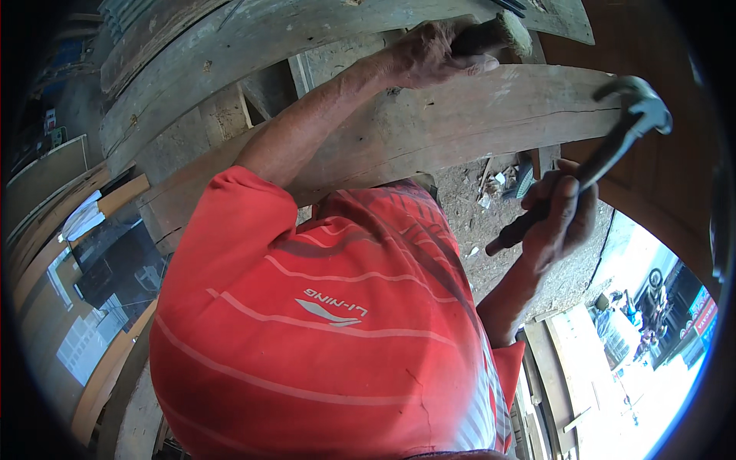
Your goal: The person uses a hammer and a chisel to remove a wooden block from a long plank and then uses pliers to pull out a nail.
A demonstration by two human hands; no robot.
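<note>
The right hand (560, 215) is wrapped tight round the dark handle of a claw hammer (606, 149), its steel head raised beside the weathered plank (475, 115); the left hand (429, 54) is closed on a stubby wooden block (498, 34) at the plank's top edge. The hammer looks head-heavy and rigid, best gripped low on the handle; the plank seems stiff, rough and splintery.

Red shirt (322, 330), stacked timber (176, 46)

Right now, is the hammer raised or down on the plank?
Raised: the hammer in the right hand has its head in the air, off the plank.
</note>
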